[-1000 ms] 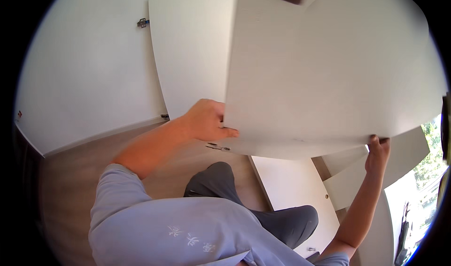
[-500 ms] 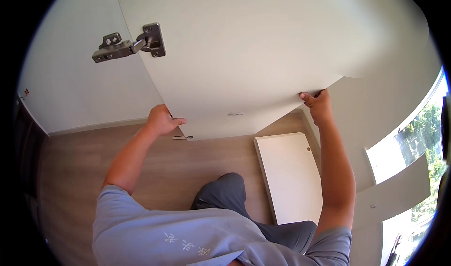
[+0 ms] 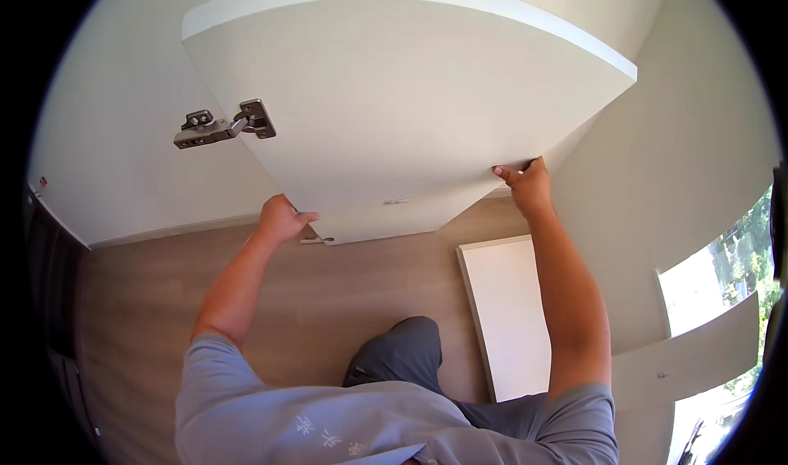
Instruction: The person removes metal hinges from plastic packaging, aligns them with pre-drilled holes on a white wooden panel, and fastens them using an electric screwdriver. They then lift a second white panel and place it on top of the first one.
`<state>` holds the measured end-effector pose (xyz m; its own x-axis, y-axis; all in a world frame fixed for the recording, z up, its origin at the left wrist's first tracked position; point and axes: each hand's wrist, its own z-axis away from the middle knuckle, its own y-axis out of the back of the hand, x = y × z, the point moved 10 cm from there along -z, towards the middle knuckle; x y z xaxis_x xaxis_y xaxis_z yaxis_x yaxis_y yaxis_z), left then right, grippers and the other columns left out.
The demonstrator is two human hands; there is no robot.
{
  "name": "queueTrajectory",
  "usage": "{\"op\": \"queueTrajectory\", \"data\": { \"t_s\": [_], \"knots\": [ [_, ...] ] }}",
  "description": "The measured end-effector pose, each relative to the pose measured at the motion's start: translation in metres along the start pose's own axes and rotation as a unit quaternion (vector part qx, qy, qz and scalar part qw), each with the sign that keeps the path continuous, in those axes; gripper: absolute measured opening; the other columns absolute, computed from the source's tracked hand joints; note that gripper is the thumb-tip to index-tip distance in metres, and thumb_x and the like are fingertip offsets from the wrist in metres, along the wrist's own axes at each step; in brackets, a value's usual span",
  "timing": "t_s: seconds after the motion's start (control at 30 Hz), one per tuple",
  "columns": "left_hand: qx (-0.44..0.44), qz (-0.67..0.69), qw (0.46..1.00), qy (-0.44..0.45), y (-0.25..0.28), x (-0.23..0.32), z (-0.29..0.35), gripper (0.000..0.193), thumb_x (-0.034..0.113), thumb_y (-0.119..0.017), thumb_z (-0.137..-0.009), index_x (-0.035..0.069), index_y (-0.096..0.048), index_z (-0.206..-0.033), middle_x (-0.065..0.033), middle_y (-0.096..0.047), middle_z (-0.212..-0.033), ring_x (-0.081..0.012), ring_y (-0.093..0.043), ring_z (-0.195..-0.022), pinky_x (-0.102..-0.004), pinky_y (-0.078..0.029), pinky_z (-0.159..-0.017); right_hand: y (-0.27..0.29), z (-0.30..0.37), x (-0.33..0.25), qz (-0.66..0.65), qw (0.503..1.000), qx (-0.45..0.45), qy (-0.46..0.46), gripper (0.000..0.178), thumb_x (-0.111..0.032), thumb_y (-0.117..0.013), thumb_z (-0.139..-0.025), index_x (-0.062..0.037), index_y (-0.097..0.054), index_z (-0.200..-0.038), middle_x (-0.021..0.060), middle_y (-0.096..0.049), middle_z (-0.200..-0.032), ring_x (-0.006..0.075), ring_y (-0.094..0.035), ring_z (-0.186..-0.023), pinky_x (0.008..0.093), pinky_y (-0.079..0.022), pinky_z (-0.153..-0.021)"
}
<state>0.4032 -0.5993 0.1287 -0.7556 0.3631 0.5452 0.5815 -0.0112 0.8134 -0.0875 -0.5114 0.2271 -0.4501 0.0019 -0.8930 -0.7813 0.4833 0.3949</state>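
Observation:
A large white cabinet door [image 3: 369, 96] stands upright in front of me, its top edge now in sight. My left hand [image 3: 285, 219] grips its left edge low down, thumb on the near face and fingers hidden behind. On the right edge, somewhat higher, my right hand [image 3: 527, 187] holds the door the same way. A metal hinge [image 3: 258, 119] is fixed to the upper left of the door, its arm sticking out past the edge. Another hinge [image 3: 318, 240] shows at the bottom left corner. A small pale label [image 3: 396, 202] is on the lower face.
A white panel [image 3: 505, 301] lies on the wooden floor [image 3: 164, 293] to my right. White walls [image 3: 123, 137] rise behind and at the right [image 3: 681, 169], where a window [image 3: 739, 260] lets in light. Dark furniture [image 3: 51, 276] is at the far left. My bent knee [image 3: 402, 350] is below.
The door has shifted down and away in view, so its whole top edge now shows. Both hands keep their hold; the right hand appears slightly further left.

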Motion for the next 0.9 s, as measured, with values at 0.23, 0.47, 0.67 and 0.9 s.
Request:
{"op": "queueTrajectory", "data": {
  "t_s": [0.23, 0.47, 0.67, 0.9],
  "knots": [
    [0.008, -0.009, 0.999, 0.043, 0.029, -0.009, 0.010, 0.038, 0.028, -0.083, -0.081, 0.011, -0.074, -0.114, -0.0118, -0.077, -0.102, -0.0307, -0.072, -0.094, -0.0401, -0.055, -0.083, 0.005, 0.018, -0.062, 0.002, 0.998, 0.005, 0.062, 0.067, -0.019, -0.088, -0.080, 0.0054, -0.048, -0.128, 0.0210, -0.063, -0.128, 0.0318, -0.060, -0.120, 0.0408, -0.051, -0.101],
    [0.053, 0.097, 0.994, 0.028, 0.044, 0.015, -0.001, 0.042, 0.017, -0.084, -0.082, 0.001, -0.069, -0.118, -0.0135, -0.076, -0.110, -0.0271, -0.071, -0.100, -0.0381, -0.055, -0.089, 0.019, 0.024, -0.089, 0.025, 0.998, 0.045, 0.028, 0.073, -0.030, -0.084, -0.085, 0.0061, -0.045, -0.136, 0.0220, -0.061, -0.133, 0.0348, -0.060, -0.122, 0.0420, -0.050, -0.101],
    [0.140, 0.091, 0.984, 0.054, 0.047, 0.035, 0.023, 0.043, 0.013, -0.085, -0.081, 0.001, -0.068, -0.118, -0.0141, -0.075, -0.110, -0.0271, -0.071, -0.101, -0.0377, -0.054, -0.091, 0.025, 0.063, -0.014, 0.036, 0.993, 0.043, 0.102, 0.071, -0.032, -0.077, -0.090, 0.0040, -0.047, -0.143, 0.0215, -0.059, -0.137, 0.0325, -0.057, -0.129, 0.0426, -0.050, -0.103],
    [0.105, 0.065, 0.992, 0.014, 0.043, 0.030, 0.039, 0.049, 0.015, -0.086, -0.079, 0.001, -0.066, -0.122, -0.0177, -0.074, -0.115, -0.0316, -0.070, -0.105, -0.0396, -0.053, -0.093, 0.083, 0.212, 0.173, 0.022, 0.993, -0.116, -0.031, 0.048, -0.026, -0.074, -0.093, 0.0037, -0.062, -0.128, 0.0186, -0.068, -0.127, 0.0283, -0.064, -0.121, 0.0391, -0.050, -0.102]
  ]
}}
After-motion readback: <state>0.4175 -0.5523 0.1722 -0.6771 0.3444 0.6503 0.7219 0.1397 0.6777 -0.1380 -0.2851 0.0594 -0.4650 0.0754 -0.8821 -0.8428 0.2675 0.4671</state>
